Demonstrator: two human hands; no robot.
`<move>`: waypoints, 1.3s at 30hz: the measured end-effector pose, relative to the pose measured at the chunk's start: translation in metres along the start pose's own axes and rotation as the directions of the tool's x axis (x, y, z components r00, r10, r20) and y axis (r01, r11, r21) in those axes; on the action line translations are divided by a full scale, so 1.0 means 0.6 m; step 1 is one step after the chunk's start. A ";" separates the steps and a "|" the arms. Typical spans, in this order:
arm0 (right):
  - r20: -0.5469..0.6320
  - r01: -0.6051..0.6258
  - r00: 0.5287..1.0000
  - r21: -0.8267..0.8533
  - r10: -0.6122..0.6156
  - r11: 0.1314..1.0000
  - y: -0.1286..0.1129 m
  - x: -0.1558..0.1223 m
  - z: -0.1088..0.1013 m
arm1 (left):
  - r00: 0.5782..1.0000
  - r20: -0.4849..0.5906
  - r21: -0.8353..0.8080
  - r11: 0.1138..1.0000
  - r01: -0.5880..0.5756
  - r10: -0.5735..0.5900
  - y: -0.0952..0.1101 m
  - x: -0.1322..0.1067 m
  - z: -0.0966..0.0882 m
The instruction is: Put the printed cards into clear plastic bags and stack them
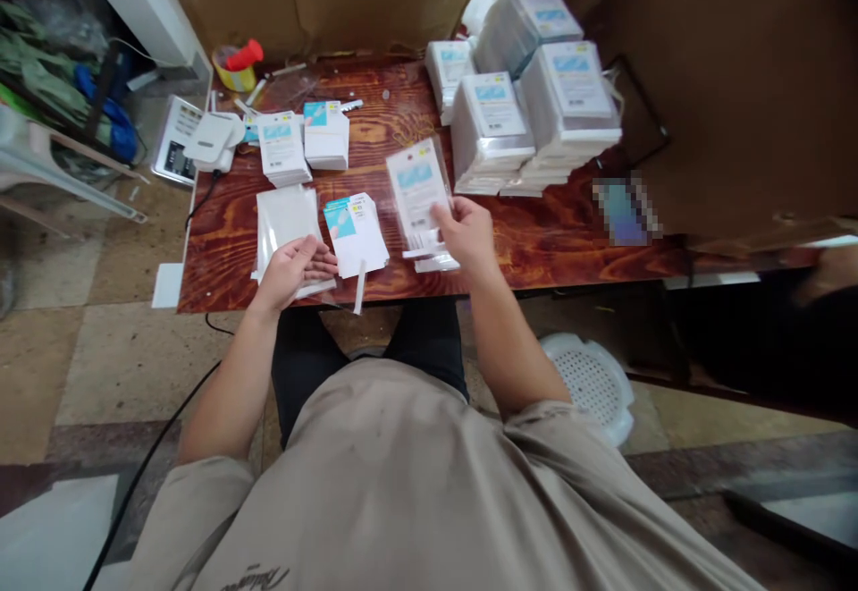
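Note:
My right hand (469, 232) grips the lower right edge of a printed card in a clear plastic sleeve (419, 184), thumb on top. Part of another sleeve (437, 262) shows below it on the table. Over the lower end of a stack of clear plastic sleeves (285, 215) is my left hand (293, 274), its fingers loosely stretched and nothing visible in them. Between the hands lies a fanned pile of white and blue cards (358, 238), with a thin white strip (360, 287) at its near edge.
Tall stacks of sleeved cards (492, 139) stand at the back right. Two card piles (281, 148) sit at the back left, near a white device (215, 139) and a yellow tape roll (236, 78). A blurred-out patch (626, 211) lies right. A white stool (593, 385) stands below the table.

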State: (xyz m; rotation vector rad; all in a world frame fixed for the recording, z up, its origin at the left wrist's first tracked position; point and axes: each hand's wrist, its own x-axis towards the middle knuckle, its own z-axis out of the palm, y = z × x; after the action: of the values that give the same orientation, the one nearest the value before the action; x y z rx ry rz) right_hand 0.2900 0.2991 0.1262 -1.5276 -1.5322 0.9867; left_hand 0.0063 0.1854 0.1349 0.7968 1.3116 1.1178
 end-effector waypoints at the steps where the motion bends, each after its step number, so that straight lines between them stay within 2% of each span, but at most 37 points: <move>1: -0.045 -0.046 0.998 -0.173 0.039 0.984 0.018 0.003 -0.017 | 1.000 -0.014 0.003 1.000 0.001 0.000 0.002 0.001 0.002; 2: -0.110 -0.087 0.993 -0.336 0.053 0.938 0.030 0.002 -0.028 | 1.000 -0.029 0.005 1.000 -0.006 0.006 0.004 0.001 0.005; 4: -0.232 -0.094 0.972 -0.547 -0.043 0.832 0.037 -0.016 -0.030 | 0.997 -0.068 0.009 0.999 -0.039 0.039 0.009 0.003 0.009; 6: -0.238 0.021 0.952 -0.570 -0.191 0.821 0.017 -0.051 -0.009 | 0.992 -0.102 0.019 0.997 -0.071 0.072 0.013 0.007 0.011; 7: -0.184 0.112 0.954 -0.519 -0.238 0.848 0.000 -0.073 0.006 | 0.991 -0.108 0.025 0.997 -0.076 0.078 0.014 0.009 0.011; 8: -0.068 0.200 0.965 -0.427 -0.252 0.882 -0.018 -0.096 0.024 | 0.991 -0.107 0.030 0.997 -0.075 0.078 0.014 0.012 0.011; 9: 0.073 0.235 0.972 -0.333 -0.224 0.913 -0.036 -0.117 0.041 | 0.992 -0.103 0.037 0.997 -0.073 0.076 0.014 0.015 0.011; 11: 0.262 0.201 0.957 -0.299 -0.122 0.933 -0.063 -0.152 0.072 | 0.992 -0.098 0.054 0.995 -0.079 0.084 0.013 0.020 0.009; 13: 0.342 0.189 0.937 -0.306 -0.078 0.933 -0.075 -0.171 0.092 | 0.987 -0.108 0.073 0.991 -0.113 0.121 0.011 0.020 0.007; 14: 0.351 0.196 0.931 -0.263 -0.096 0.945 -0.076 -0.176 0.098 | 0.977 -0.140 0.080 0.985 -0.151 0.162 0.011 0.016 0.008; 15: 0.346 0.198 0.929 -0.172 -0.129 0.965 -0.074 -0.178 0.100 | 0.951 -0.212 0.086 0.974 -0.211 0.225 0.011 0.009 0.009; 16: 0.328 0.185 0.931 -0.041 -0.162 0.982 -0.073 -0.179 0.101 | 0.893 -0.326 0.097 0.951 -0.294 0.309 0.012 -0.001 0.012; 18: 0.276 0.104 0.945 0.257 -0.176 0.961 -0.072 -0.178 0.101 | 0.682 -0.582 0.134 0.879 -0.457 0.443 0.015 -0.027 0.022; 19: 0.263 0.047 0.952 0.380 -0.157 0.924 -0.074 -0.177 0.102 | 0.607 -0.664 0.117 0.863 -0.492 0.436 0.018 -0.041 0.029; 20: 0.268 -0.008 0.954 0.472 -0.135 0.882 -0.076 -0.177 0.103 | 0.614 -0.696 0.042 0.874 -0.483 0.373 0.020 -0.055 0.036; 21: 0.293 -0.053 0.948 0.528 -0.123 0.848 -0.079 -0.178 0.106 | 0.703 -0.660 -0.087 0.902 -0.422 0.265 0.023 -0.067 0.043; 22: 0.334 -0.084 0.934 0.549 -0.126 0.831 -0.082 -0.178 0.109 | 0.822 -0.553 -0.233 0.922 -0.311 0.137 0.025 -0.076 0.049; 23: 0.364 -0.086 0.921 0.541 -0.141 0.837 -0.084 -0.178 0.112 | 0.908 -0.418 -0.346 0.920 -0.184 0.025 0.028 -0.082 0.054; 24: 0.377 -0.046 0.910 0.499 -0.169 0.865 -0.085 -0.177 0.114 | 0.949 -0.312 -0.407 0.908 -0.095 -0.040 0.030 -0.084 0.057; 25: 0.365 0.043 0.906 0.424 -0.214 0.905 -0.084 -0.174 0.115 | 0.962 -0.267 -0.428 0.901 -0.067 -0.055 0.032 -0.083 0.058; 26: 0.337 0.177 0.897 0.316 -0.285 0.932 -0.082 -0.170 0.113 | 0.959 -0.280 -0.418 0.904 -0.093 -0.031 0.033 -0.078 0.056; 27: 0.315 0.335 0.871 0.180 -0.377 0.925 -0.079 -0.163 0.110 | 0.943 -0.332 -0.387 0.910 -0.146 0.010 0.035 -0.072 0.051; 28: 0.317 0.488 0.823 0.033 -0.472 0.872 -0.076 -0.155 0.106 | 0.920 -0.389 -0.347 0.917 -0.197 0.050 0.036 -0.064 0.044; 30: 0.444 0.702 0.688 -0.207 -0.574 0.681 -0.071 -0.136 0.095 | 0.886 -0.456 -0.282 0.929 -0.239 0.089 0.038 -0.048 0.027; 31: 0.533 0.760 0.630 -0.276 -0.564 0.588 -0.071 -0.127 0.091 | 0.876 -0.473 -0.262 0.935 -0.239 0.091 0.039 -0.040 0.019; 33: 0.683 0.816 0.559 -0.351 -0.470 0.460 -0.076 -0.112 0.084 | 0.867 -0.492 -0.240 0.946 -0.220 0.077 0.041 -0.029 0.005; 36: 0.791 0.840 0.514 -0.388 -0.331 0.379 -0.095 -0.103 0.076 | 0.874 -0.482 -0.224 0.954 -0.199 0.069 0.044 -0.022 -0.006; 39: 0.829 0.856 0.484 -0.381 -0.282 0.348 -0.114 -0.101 0.071 | 0.882 -0.464 -0.233 0.948 -0.215 0.086 0.044 -0.023 -0.009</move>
State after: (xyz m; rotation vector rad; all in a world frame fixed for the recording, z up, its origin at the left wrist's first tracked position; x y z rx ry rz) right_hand 0.2230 0.2385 0.1705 -0.7941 -3.0874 0.2979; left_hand -0.0021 0.1796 0.1633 0.4459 1.4389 1.6452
